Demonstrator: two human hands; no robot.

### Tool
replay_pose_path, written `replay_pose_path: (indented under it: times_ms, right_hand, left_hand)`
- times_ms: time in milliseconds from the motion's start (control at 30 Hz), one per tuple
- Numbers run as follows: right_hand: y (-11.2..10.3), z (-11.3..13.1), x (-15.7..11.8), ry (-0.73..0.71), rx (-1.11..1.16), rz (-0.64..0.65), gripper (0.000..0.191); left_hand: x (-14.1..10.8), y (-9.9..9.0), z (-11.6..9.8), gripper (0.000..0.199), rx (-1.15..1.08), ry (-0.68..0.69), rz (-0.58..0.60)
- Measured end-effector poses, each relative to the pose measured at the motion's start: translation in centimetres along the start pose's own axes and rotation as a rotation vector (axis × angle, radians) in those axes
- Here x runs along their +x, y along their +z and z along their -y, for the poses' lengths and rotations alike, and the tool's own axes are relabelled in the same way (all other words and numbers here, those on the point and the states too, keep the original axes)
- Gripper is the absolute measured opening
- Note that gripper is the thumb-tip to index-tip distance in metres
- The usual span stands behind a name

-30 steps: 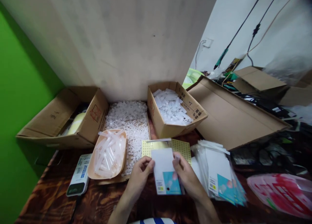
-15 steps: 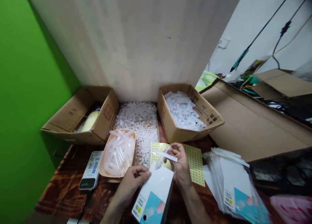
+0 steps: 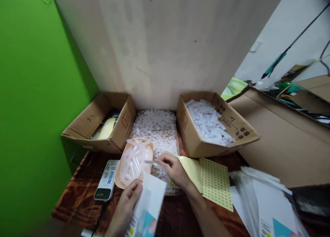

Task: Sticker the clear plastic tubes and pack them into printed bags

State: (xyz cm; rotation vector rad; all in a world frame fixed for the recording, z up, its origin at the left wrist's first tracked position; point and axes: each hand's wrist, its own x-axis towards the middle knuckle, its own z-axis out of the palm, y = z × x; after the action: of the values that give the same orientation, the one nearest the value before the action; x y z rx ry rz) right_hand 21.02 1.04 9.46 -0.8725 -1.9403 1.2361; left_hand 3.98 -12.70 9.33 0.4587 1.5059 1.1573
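Observation:
My left hand (image 3: 130, 197) grips the edge of a white and blue printed packet (image 3: 154, 189), which tilts up from the bottom of the view. Just above it, my right hand (image 3: 172, 168) pinches a thin pale strip (image 3: 152, 162) between thumb and fingers. The strip's left end reaches over the edge of a peach tray (image 3: 118, 180) that holds translucent plastic tubes (image 3: 134, 161). Beneath and beside my right hand lie yellow sticker sheets (image 3: 216, 182) with rows of small dots.
Behind the tray spreads a bed of small white pieces (image 3: 157, 125). An open carton (image 3: 121, 134) stands left; another carton (image 3: 196, 146) with white tubes stands right. A white device (image 3: 107, 180) with a cable sits left. Several similar packets (image 3: 268, 199) are stacked right.
My right hand has moved left with the strip, from the packet's upper right toward the tray. My left hand and packet sit lower left, and the whole view has shifted.

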Motion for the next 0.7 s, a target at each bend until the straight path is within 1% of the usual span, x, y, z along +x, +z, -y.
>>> replay_pose_path:
  times_ms: [33, 67, 100, 133, 167, 233, 300, 367, 433, 500, 533, 600, 667, 700]
  right_hand:
    - [1.1, 0.3, 1.6, -0.024, -0.228, 0.073, 0.027]
    - [2.2, 0.7, 2.9, -0.054, -0.431, 0.176, 0.018]
    - [3.5, 1.0, 4.0, -0.076, -0.514, 0.242, 0.011]
    - [4.7, 1.3, 4.7, -0.092, -0.569, 0.296, 0.01]
    - [5.8, 1.6, 5.1, -0.104, -0.596, 0.336, 0.013]
    - [7.3, 2.0, 5.2, -0.114, -0.608, 0.373, 0.019]
    - [7.6, 2.1, 4.8, -0.113, -0.613, 0.374, 0.023]
    - [6.8, 2.0, 4.7, -0.109, -0.588, 0.346, 0.024]
    - [5.1, 1.9, 4.8, -0.114, -0.548, 0.309, 0.021]
    - [3.1, 1.7, 4.9, -0.128, -0.429, 0.243, 0.015]
    - [2.1, 1.6, 4.9, -0.131, -0.301, 0.195, 0.012]
    - [0.2, 1.5, 4.8, -0.11, 0.065, 0.087, 0.009]
    - [-1.1, 1.3, 4.6, -0.063, 0.421, -0.021, 0.021]
    - [-1.5, 1.2, 4.4, -0.038, 0.531, -0.058, 0.029]
  left_hand:
    - [-0.2, -0.9, 0.0, 0.05, -0.065, -0.037, -0.119]
    - [-0.3, -1.7, -0.1, 0.051, -0.129, -0.061, -0.222]
    - [-0.5, -2.4, -0.2, 0.052, -0.186, -0.068, -0.301]
    - [-0.7, -3.0, -0.4, 0.054, -0.234, -0.056, -0.348]
    - [-0.9, -3.5, -0.6, 0.056, -0.272, -0.032, -0.367]
    - [-1.2, -4.0, -1.0, 0.062, -0.306, 0.021, -0.342]
    - [-1.4, -4.3, -1.2, 0.067, -0.302, 0.058, -0.283]
    - [-1.4, -4.4, -1.3, 0.069, -0.267, 0.082, -0.233]
    - [-1.2, -4.4, -1.4, 0.07, -0.201, 0.109, -0.203]
    - [-0.8, -4.3, -1.6, 0.07, -0.106, 0.142, -0.177]
    - [-0.6, -4.2, -1.7, 0.069, -0.058, 0.16, -0.163]
    - [-0.1, -3.9, -2.0, 0.064, 0.013, 0.19, -0.127]
    - [0.3, -3.4, -2.2, 0.059, 0.048, 0.21, -0.082]
    - [0.5, -3.1, -2.3, 0.057, 0.057, 0.218, -0.054]
